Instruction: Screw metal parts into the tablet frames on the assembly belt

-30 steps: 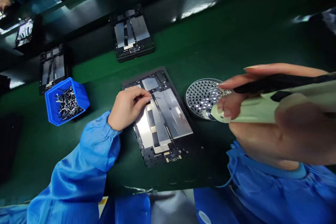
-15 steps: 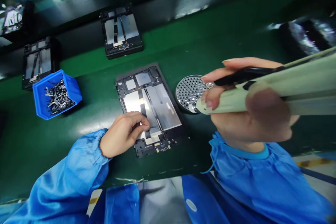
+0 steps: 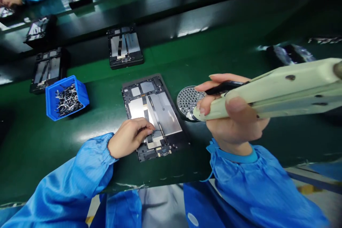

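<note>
We see an open tablet point(image 3: 167, 114) lying flat on the green table point(image 3: 34, 139), right in front of the person and between the two hands. Its long side runs away from the person, and the far end leans a little to the left. The left hand point(image 3: 130, 135) is the nearer one: it sits on the near half of the tablet, with thumb and finger close together. A thin grey bit shows by those tips, but it is too small for us to tell if they pinch it or only rest on it. The right hand point(image 3: 235, 128) is wrapped around a fat, pale green screwdriver point(image 3: 288, 89), with its fingers by the black lever point(image 3: 226, 86). The screwdriver lies nearly crossways to the tablet – its tip point(image 3: 190, 115) points left, at the near edge of a round metal dish full of holes point(image 3: 188, 100). We cannot tell if the tip touches the dish. The dish is just to the right of the tablet, so from the tip the tablet lies a short way left – and that sideways gap is what matters most, we think. Well to the left, a blue bin point(image 3: 82, 94) holds a heap of little black and silver bits point(image 3: 68, 99).
</note>
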A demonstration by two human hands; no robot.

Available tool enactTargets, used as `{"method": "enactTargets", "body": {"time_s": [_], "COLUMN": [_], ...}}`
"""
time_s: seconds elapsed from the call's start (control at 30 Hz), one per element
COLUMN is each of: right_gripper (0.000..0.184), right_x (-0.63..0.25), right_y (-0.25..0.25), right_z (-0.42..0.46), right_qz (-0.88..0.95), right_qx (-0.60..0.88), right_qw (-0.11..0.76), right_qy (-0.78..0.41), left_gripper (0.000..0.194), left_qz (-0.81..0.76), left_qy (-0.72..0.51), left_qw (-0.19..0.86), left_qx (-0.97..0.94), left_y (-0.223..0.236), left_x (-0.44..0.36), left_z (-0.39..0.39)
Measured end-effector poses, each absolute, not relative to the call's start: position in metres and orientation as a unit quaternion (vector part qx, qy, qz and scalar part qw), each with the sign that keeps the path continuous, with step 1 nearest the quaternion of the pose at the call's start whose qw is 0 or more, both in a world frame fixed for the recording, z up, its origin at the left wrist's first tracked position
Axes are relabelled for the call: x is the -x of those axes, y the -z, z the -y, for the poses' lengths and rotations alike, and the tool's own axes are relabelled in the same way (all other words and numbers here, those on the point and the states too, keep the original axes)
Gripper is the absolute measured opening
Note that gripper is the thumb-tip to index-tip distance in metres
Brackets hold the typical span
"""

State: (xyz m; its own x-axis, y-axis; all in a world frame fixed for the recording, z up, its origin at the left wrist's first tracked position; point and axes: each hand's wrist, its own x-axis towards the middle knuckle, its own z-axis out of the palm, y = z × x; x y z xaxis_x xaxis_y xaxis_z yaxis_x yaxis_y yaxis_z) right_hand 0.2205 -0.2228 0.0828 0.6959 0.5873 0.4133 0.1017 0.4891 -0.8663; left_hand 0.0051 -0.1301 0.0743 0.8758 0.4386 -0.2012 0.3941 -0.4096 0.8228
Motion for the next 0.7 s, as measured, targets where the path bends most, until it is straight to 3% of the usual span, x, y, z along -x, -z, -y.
{"method": "enactTargets", "body": {"time_s": [0.13, 0.33, 0.7], "right_gripper": [0.030, 0.031, 0.029], "right_x": [-0.221, -0.222, -0.212], "right_y": [-0.081, -0.078, -0.085], "right_z": [0.224, 0.221, 0.214], "right_qz": [0.349, 0.296, 0.228], "right_qx": [0.462, 0.488, 0.558], "right_qw": [0.797, 0.798, 0.774], "right_qy": [-0.171, -0.194, -0.192], "left_gripper": [0.020, 0.016, 0.011], "left_qz": [-0.269, -0.472, -0.456], "left_qy": [-0.085, -0.206, -0.208], "left_qw": [0.434, 0.387, 0.376], "left_qx": [-0.855, -0.765, -0.780], "left_y": [-0.072, -0.055, -0.026], "left_x": [0.003, 0.016, -0.001], "left_z": [0.101, 0.012, 0.001]}}
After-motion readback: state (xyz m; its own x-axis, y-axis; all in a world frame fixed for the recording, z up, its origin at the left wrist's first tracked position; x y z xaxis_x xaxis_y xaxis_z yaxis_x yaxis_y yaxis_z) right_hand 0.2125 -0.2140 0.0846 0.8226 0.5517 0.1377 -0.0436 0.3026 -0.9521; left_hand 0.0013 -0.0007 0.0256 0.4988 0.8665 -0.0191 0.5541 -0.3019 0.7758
